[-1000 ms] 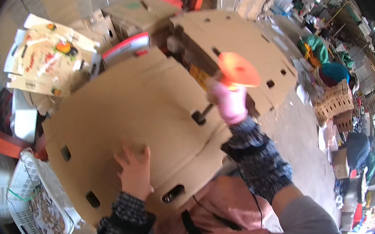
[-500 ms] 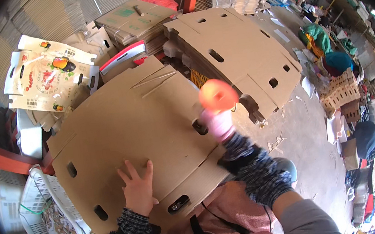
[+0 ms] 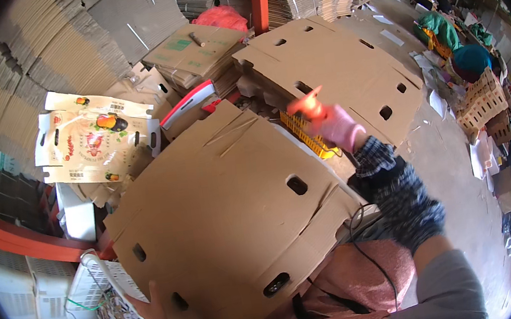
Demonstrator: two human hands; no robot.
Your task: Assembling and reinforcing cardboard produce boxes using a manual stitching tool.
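A flat brown cardboard box blank (image 3: 222, 201) with oval hand holes lies in front of me, on top of others. At its lower left edge is my left hand (image 3: 151, 307), fingers apart, touching or just beside the cardboard; part of the hand is hidden. My right hand (image 3: 341, 129), in a pink glove, is raised beyond the blank's right side. It is closed around an orange tool with a flared round end (image 3: 307, 104); blur hides its exact kind. Below that hand is a yellow plastic crate (image 3: 303, 134).
Another stack of box blanks (image 3: 339, 68) lies at the far right. A printed carton sheet (image 3: 98, 136) is at the left, above a white basket (image 3: 87, 314) of scraps. A red post (image 3: 259, 1) stands behind, and a black cable (image 3: 367, 254) hangs by my lap.
My left hand has slid from the top of the blank to its lower left edge. The right hand has swung away from the blank, turning the orange tool. The view has shifted.
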